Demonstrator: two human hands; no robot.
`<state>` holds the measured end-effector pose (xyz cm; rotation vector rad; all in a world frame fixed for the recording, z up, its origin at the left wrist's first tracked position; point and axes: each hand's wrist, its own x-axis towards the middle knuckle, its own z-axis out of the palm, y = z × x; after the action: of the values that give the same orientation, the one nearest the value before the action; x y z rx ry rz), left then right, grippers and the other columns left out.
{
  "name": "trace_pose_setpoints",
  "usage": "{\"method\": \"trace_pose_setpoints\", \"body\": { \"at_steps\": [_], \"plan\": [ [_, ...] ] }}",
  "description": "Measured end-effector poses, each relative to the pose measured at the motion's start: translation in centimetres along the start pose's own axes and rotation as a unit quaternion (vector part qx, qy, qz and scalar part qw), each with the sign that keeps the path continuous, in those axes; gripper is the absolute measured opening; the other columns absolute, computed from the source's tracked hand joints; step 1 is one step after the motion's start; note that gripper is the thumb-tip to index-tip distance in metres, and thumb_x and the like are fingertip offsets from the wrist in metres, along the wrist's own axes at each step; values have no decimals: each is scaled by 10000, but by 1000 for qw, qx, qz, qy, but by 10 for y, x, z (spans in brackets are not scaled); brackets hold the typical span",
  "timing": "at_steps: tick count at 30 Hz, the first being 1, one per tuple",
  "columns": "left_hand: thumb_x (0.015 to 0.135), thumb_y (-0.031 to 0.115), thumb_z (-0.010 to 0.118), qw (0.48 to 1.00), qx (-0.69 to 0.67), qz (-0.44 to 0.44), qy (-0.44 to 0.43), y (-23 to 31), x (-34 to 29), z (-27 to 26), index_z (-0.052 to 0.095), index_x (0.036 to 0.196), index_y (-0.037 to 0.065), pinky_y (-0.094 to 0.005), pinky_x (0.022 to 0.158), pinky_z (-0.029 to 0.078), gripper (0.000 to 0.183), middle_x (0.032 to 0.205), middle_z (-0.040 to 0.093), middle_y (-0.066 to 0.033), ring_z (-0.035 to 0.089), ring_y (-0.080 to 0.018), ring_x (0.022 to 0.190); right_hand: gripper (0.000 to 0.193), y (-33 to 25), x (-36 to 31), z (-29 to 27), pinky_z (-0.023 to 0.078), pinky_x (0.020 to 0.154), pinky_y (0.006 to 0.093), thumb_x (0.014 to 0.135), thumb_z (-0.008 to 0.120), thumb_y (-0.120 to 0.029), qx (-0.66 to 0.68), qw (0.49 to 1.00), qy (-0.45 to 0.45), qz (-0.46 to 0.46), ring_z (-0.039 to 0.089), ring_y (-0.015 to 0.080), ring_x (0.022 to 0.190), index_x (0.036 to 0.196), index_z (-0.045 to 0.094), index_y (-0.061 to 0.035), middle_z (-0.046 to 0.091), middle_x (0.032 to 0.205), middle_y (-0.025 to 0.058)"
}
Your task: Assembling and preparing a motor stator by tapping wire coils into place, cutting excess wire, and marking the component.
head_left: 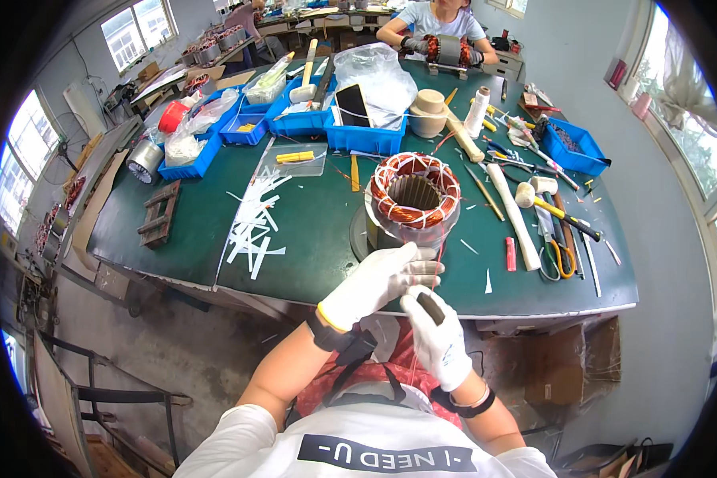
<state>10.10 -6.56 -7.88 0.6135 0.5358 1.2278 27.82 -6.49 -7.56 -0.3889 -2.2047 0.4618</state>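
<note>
A motor stator with copper windings laced in white cord stands upright near the table's front edge, on a round grey base. Both my hands wear white gloves. In front of the stator, my left hand is open, its fingers stretched to the right near the housing. My right hand is just below it, over the table edge, with fingers curled. A thin red wire runs down from the stator to my right hand, and its tail hangs below the glove. The exact grip on the wire is partly hidden.
White paper strips lie to the left, beside a small wooden rack. Blue bins line the back. Mallets, scissors and a red cylinder lie right. Across the table a co-worker handles another stator.
</note>
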Motion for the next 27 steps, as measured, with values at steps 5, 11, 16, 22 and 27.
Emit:
{"method": "trace_pose_setpoints", "body": {
  "at_steps": [5, 11, 16, 22, 27],
  "plan": [
    [1006, 276, 527, 983, -181, -37, 5, -10, 11, 12, 565, 1158, 14, -260, 666, 477, 305, 803, 575, 12, 529, -83, 660, 436, -19, -26, -4, 532, 794, 381, 679, 642, 31, 12, 997, -75, -12, 631, 322, 929, 1111, 634, -25, 631, 1053, 168],
    [1009, 274, 526, 984, 20, 42, 173, -19, -9, 44, 586, 999, 57, -197, 470, 338, 225, 651, 454, 59, 373, -34, 500, 297, -6, -33, -27, 523, 869, 330, 907, 506, 45, 176, 924, 117, 320, 650, 194, 1036, 1180, 620, 11, 680, 1096, 150],
    [1027, 237, 451, 943, 204, 83, 248, -43, -20, 52, 614, 962, 46, -195, 463, 372, 259, 680, 525, 33, 435, -42, 519, 341, 29, 32, -24, 524, 852, 309, 992, 516, -179, 421, 816, 34, 394, 637, 173, 912, 1235, 549, 57, 648, 1055, 131],
    [1005, 277, 526, 962, 182, 101, 178, -34, -35, 36, 603, 1109, -20, -282, 766, 556, 325, 956, 690, -97, 677, -149, 853, 309, 34, 60, -7, 520, 777, 308, 983, 548, -236, 614, 648, 47, 448, 601, 184, 849, 1148, 559, 25, 609, 938, 86],
    [975, 481, 520, 971, 133, -12, 198, 10, -28, 34, 634, 1033, -31, -293, 629, 571, 528, 834, 703, -128, 686, -186, 669, 272, 32, 69, -16, 482, 683, 296, 968, 588, -265, 643, 598, 97, 469, 516, 146, 678, 1045, 580, -5, 526, 782, 16]
  ]
}}
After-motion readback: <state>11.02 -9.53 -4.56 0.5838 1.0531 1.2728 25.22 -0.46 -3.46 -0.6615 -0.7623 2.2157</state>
